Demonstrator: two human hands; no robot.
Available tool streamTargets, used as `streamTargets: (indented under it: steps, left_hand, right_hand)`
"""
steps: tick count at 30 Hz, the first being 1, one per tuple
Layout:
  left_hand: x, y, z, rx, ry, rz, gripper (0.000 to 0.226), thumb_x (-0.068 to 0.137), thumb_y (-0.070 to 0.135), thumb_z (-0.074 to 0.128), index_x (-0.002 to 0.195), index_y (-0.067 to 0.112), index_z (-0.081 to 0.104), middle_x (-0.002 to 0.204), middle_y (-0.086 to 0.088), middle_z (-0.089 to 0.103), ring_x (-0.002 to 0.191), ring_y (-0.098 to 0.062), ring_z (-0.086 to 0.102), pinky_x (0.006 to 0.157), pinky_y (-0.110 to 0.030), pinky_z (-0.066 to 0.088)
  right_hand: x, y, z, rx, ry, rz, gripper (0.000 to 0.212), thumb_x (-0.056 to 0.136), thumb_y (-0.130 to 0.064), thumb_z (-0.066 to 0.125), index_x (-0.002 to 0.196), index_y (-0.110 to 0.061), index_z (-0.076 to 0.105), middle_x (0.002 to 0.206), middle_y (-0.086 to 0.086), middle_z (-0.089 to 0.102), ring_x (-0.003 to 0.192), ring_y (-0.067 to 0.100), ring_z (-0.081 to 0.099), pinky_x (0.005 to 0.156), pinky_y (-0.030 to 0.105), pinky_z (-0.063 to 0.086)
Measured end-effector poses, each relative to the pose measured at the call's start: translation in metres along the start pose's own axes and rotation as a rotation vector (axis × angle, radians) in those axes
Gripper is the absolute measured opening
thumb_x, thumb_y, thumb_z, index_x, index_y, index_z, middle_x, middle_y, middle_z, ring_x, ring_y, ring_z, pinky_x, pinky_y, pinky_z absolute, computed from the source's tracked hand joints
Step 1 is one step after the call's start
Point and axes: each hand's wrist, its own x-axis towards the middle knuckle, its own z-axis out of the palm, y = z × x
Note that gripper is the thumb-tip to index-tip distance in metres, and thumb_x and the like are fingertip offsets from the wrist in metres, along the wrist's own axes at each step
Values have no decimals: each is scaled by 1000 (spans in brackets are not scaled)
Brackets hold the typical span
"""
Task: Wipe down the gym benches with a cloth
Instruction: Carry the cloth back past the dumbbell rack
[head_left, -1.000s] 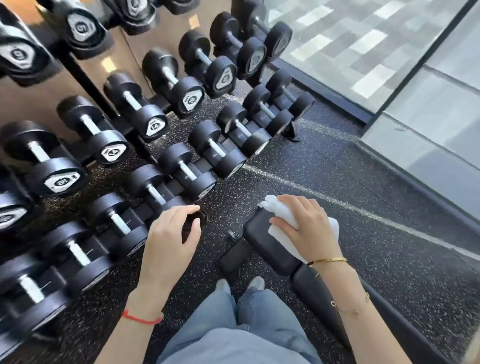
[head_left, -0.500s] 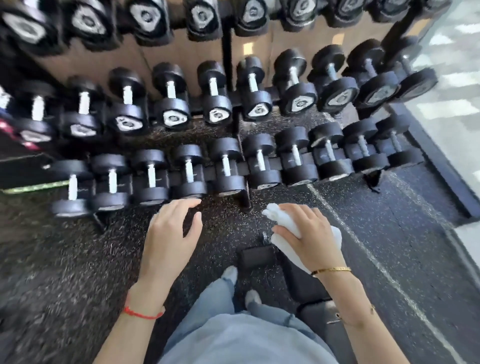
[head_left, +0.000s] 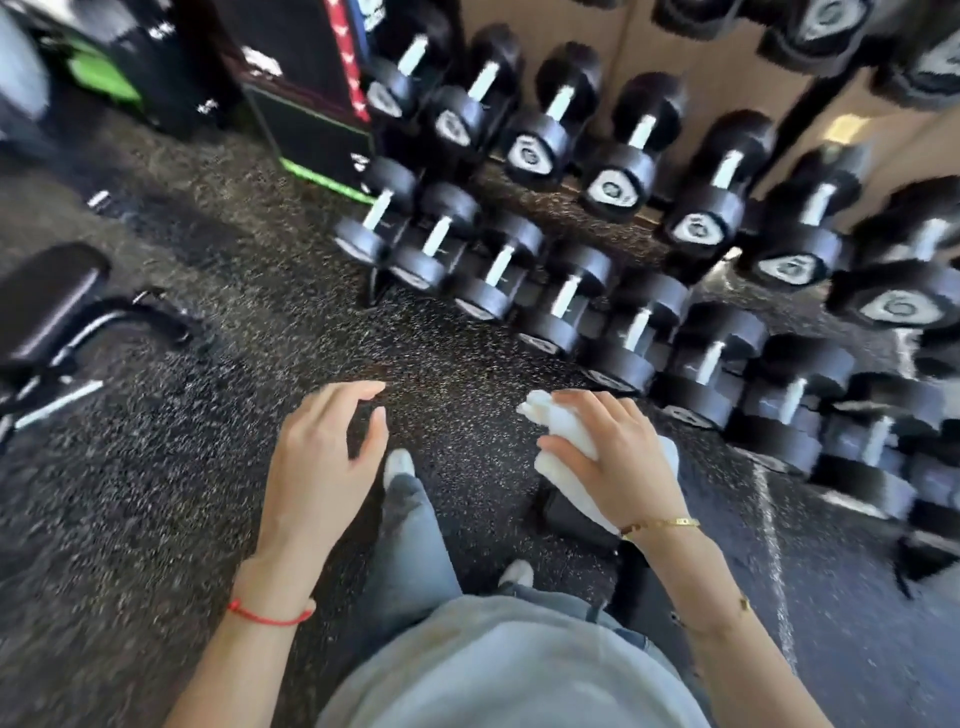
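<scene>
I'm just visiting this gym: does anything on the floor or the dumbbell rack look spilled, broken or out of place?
Nothing stands out. The dumbbells sit in rows on their rack, and the right hand holds the white cloth. The picture is blurred, though.

The right hand grips a white cloth over speckled floor (left hand empty, fingers relaxed).

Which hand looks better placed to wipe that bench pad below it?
Right. The right hand already grips the cloth just above the pad; the left hand holds nothing, over bare floor.
</scene>
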Motion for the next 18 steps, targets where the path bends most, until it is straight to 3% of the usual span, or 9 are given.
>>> streamTargets:
  steps: [8,14,18]
  left_hand:
    - [64,-101,-64,74,131,-192,24,95,18,58,118,14,65,116,0,68,109,-21,63,97,-40,49]
    - [124,-189,-121,120,172,-252,23,94,19,58,116,13,66,115,3,68,107,-14,59,96,-20,38]
    - [165,-240,-148,123,173,-288,26,95,21,57,118,14,66,115,3,68,107,-14,59,97,-31,45]
  right_hand:
    - [136,-90,53,-10,-87,-193,52,88,-58,51,125,-23,60,112,-1,65,96,25,54,87,42,45]
    - [244,-184,107,-1,-118,-288,45,90,-49,62,127,-24,59,117,0,65,102,28,55,88,44,45]
    - [299,-232,138,49,-143,-315,47,91,-57,52,126,-26,57,116,-1,65,98,26,53,85,46,48]
